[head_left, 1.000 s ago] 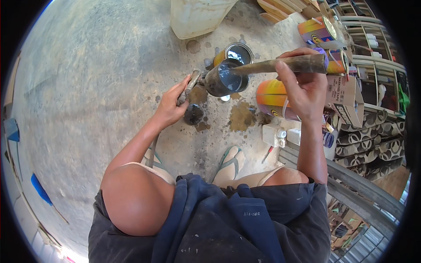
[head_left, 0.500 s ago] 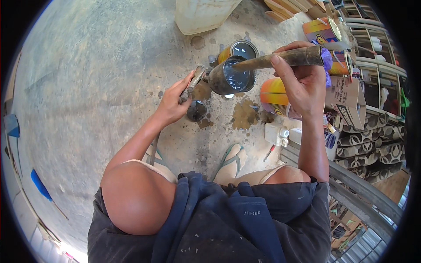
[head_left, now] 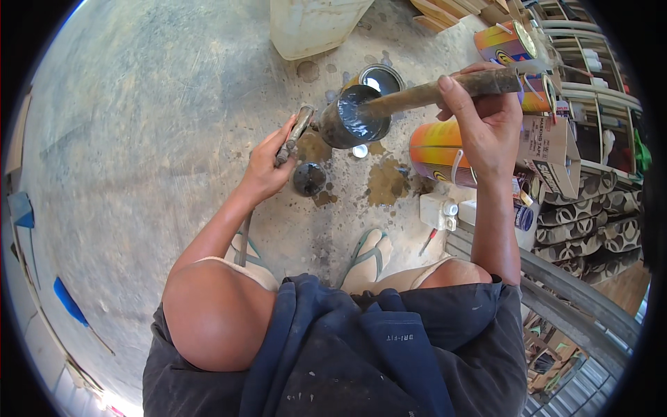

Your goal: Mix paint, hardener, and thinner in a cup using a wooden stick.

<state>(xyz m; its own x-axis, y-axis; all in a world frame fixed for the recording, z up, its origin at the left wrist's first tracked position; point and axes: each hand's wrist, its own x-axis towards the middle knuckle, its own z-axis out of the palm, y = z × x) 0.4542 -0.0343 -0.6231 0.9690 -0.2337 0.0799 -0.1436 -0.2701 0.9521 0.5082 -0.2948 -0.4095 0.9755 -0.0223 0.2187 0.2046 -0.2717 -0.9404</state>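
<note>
My left hand (head_left: 266,163) is closed around the stained metal body of a spray gun (head_left: 297,132), and a hose (head_left: 244,240) runs down from it past my left leg. A dark round cup (head_left: 332,127), which appears joined to the gun, is tilted toward me with glossy dark liquid inside. In my right hand (head_left: 486,128) is a long, stained stirring stick (head_left: 424,94), gripped near its far right end. Its other end dips into the cup. Behind the cup stands an open paint can (head_left: 397,78), partly hidden. A dark round lid (head_left: 309,178) lies beneath the gun.
A translucent jerrycan (head_left: 313,35) stands at the top. Orange-purple cans (head_left: 431,149), a cardboard box (head_left: 552,156) and a white bottle (head_left: 434,210) sit on the right. A small white cap (head_left: 359,151) and wet stains (head_left: 388,183) mark the concrete floor (head_left: 153,139).
The spray gun and its cup have shifted slightly left, and the white cap shows more fully. The stick has moved a little within the cup. Both hands keep their grip.
</note>
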